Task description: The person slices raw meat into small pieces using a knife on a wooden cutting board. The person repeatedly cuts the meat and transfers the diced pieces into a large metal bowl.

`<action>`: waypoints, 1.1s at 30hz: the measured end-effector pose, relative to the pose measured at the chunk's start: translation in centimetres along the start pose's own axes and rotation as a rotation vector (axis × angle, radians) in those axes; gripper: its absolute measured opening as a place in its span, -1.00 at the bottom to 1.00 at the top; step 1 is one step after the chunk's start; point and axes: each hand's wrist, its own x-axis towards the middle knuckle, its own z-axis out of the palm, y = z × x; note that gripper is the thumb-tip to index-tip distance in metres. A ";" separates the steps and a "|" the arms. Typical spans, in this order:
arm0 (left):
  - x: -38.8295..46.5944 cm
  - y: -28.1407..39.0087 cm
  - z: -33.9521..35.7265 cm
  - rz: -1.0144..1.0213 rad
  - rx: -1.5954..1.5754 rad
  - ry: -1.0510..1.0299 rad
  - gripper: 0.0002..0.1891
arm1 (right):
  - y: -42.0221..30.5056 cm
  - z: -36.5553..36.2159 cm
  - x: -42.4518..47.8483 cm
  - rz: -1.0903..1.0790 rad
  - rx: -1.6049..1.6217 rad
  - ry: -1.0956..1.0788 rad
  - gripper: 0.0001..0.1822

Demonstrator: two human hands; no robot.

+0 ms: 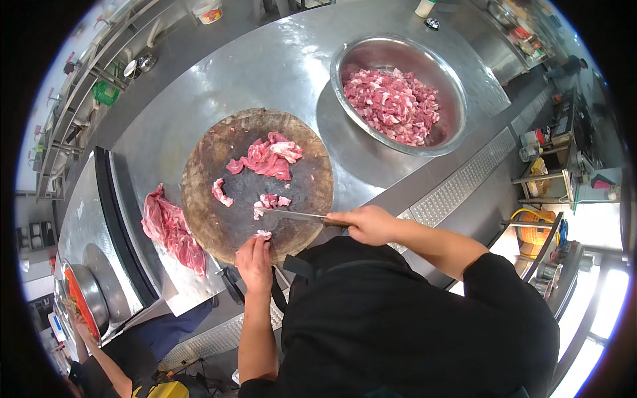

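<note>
My right hand (pixel 371 225) is closed around the wooden handle of a kitchen knife (pixel 296 215). The blade reaches left across a round wooden chopping block (pixel 303 186), its tip beside a few small cut meat pieces (pixel 271 201). At the block's near edge, the fingertips of my left hand (pixel 255 263) hold a small pale piece of meat (pixel 264 234). Farther back on the block lies a larger heap of raw red meat (pixel 271 155). A separate curved strip of meat (pixel 221 193) rests to its left.
A large steel bowl (pixel 455 134) of diced meat stands back right on the steel table (pixel 239 64). Left of the block lies a big raw meat slab (pixel 174 231). At lower left, another person's hands (pixel 82 326) are at a steel bowl (pixel 94 293) with orange-red contents.
</note>
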 end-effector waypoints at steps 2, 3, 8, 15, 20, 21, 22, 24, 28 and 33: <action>-0.3 0.0 -0.2 0.048 0.067 0.028 -0.72 | -1.5 0.6 -0.3 -0.004 -0.203 0.027 -0.38; -0.2 -0.1 -0.1 0.021 0.052 0.044 -0.73 | -1.9 0.3 -0.3 -0.024 -0.238 0.006 -0.38; 0.3 0.3 0.0 -0.032 -0.013 0.003 -0.79 | -4.5 -0.9 -1.0 -0.052 -0.345 -0.093 -0.36; 4.5 1.6 1.6 -0.153 -0.321 0.129 -0.85 | -1.9 0.4 -1.3 -0.008 -0.120 0.258 -0.38; 10.8 -3.4 -0.4 -0.556 0.029 0.078 -0.78 | -2.0 0.4 -1.0 -0.097 0.045 0.213 -0.38; 11.7 -5.4 0.2 -0.532 0.143 0.037 -0.75 | -2.2 0.6 -0.4 -0.086 0.000 0.116 -0.39; 12.6 -6.6 0.5 -0.498 0.258 -0.008 -0.71 | -2.4 0.9 0.3 -0.071 -0.042 0.027 -0.39; 13.4 -8.3 0.8 -0.593 0.144 -0.146 -0.72 | -2.7 1.7 1.8 -0.046 -0.098 -0.091 -0.39; 13.5 -9.0 -0.4 -0.880 -0.800 -0.098 -0.83 | -1.9 1.6 1.7 0.077 -0.041 0.074 -0.38; 7.8 -2.8 -1.7 -0.111 0.176 -0.092 -0.81 | -0.6 0.2 0.8 0.148 -0.014 0.126 -0.36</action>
